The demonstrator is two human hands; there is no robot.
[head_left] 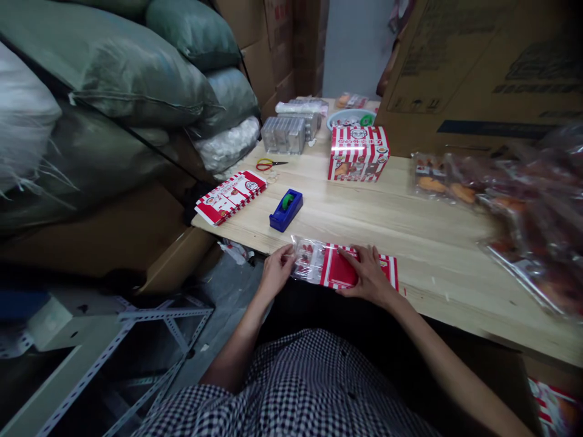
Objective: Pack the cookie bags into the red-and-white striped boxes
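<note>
A flat red-and-white striped carton (387,270) lies at the near edge of the wooden table (410,230), with a clear plastic packet (308,260) at its left end. My left hand (276,272) pinches the left edge of that packet. My right hand (368,276) rests on the red face of the carton, fingers spread flat and pressing it down.
A blue tape dispenser (286,209) sits just beyond the packet. Farther back are a stack of flat striped cartons (231,196), scissors (268,164), an assembled striped box (358,153) and clear trays (285,134). Bagged goods (523,206) crowd the right. Sacks (113,73) pile up left.
</note>
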